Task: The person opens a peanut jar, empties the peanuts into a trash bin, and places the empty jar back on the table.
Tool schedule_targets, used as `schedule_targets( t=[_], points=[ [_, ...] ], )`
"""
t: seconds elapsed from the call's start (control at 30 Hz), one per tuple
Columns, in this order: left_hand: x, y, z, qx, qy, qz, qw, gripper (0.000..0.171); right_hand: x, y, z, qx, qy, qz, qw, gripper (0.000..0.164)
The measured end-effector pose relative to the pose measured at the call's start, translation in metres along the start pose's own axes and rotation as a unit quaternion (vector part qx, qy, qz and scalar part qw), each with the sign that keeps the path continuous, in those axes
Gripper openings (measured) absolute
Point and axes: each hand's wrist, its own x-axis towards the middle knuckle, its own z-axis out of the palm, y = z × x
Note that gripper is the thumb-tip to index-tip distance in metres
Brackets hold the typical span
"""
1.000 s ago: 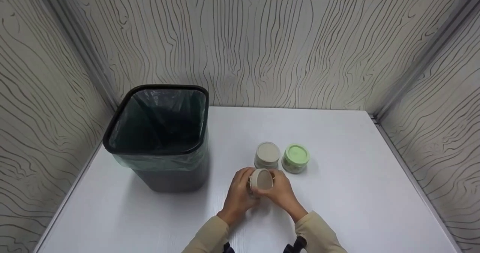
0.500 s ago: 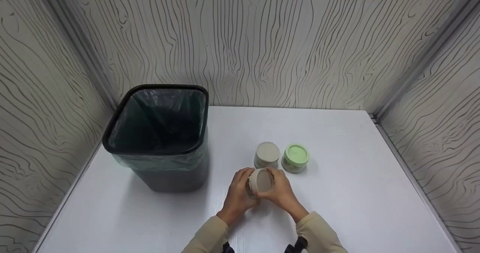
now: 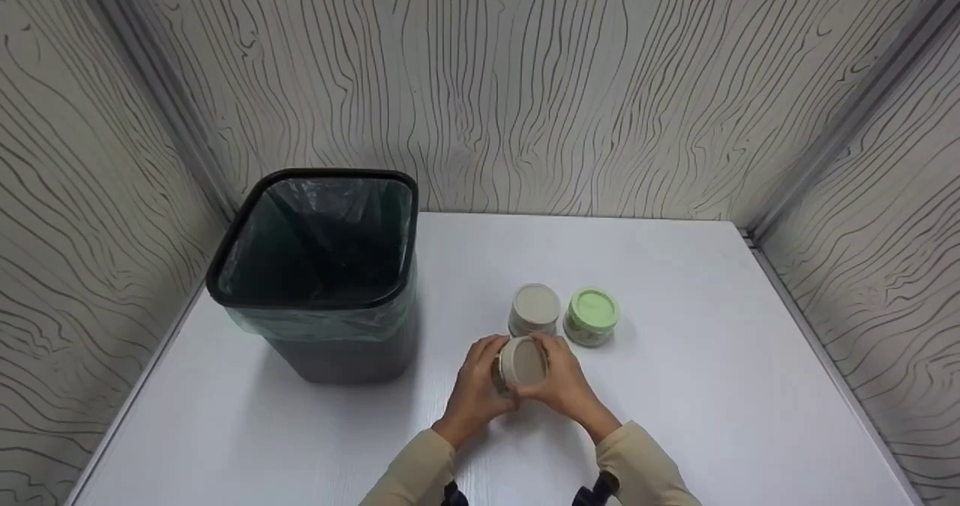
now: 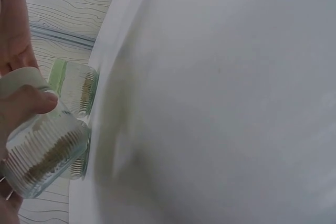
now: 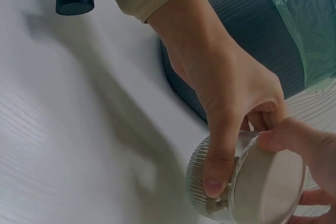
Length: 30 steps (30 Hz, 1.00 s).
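Observation:
A ribbed glass jar (image 4: 47, 153) with a beige lid (image 3: 524, 362) is held tilted just above the tabletop, lid toward the right. Something brownish shows inside it. My left hand (image 3: 477, 386) grips the glass body, its thumb lying along the side in the right wrist view. Fingers and thumb of my right hand (image 3: 562, 382) grip the rim of the lid. Just beyond the hands stand a second beige-lidded jar (image 3: 535, 309) and a green-lidded jar (image 3: 592, 315), both upright and side by side.
A dark trash bin (image 3: 352, 363) with a black rim and green liner stands at left on the white table (image 3: 675, 386). Wood-patterned panels (image 3: 480, 94) wall the back and both sides.
My right fingers and thumb have shifted slightly around the lid, so more of its face shows. The left hand keeps hold of the jar. The other jars and the bin have not moved.

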Motion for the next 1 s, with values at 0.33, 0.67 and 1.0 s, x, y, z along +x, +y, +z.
schedule_targets(
  t=[0.33,0.67,1.0],
  points=[
    [-0.0003,-0.0002,-0.0019,-0.012,-0.026,-0.023,0.9993,0.085,0.0002,0.0009,-0.0009,0.007,-0.009,-0.001,1.000,0.083],
    [-0.0013,-0.0012,-0.0022,-0.040,-0.044,-0.043,0.9973,0.085,-0.0015,0.0037,-0.0032,0.000,-0.025,-0.037,0.999,0.085],
    [-0.0010,-0.0033,-0.0019,-0.044,-0.059,-0.045,0.9962,0.083,-0.0016,0.0060,-0.0077,0.001,-0.044,-0.062,0.997,0.085]
  ],
)
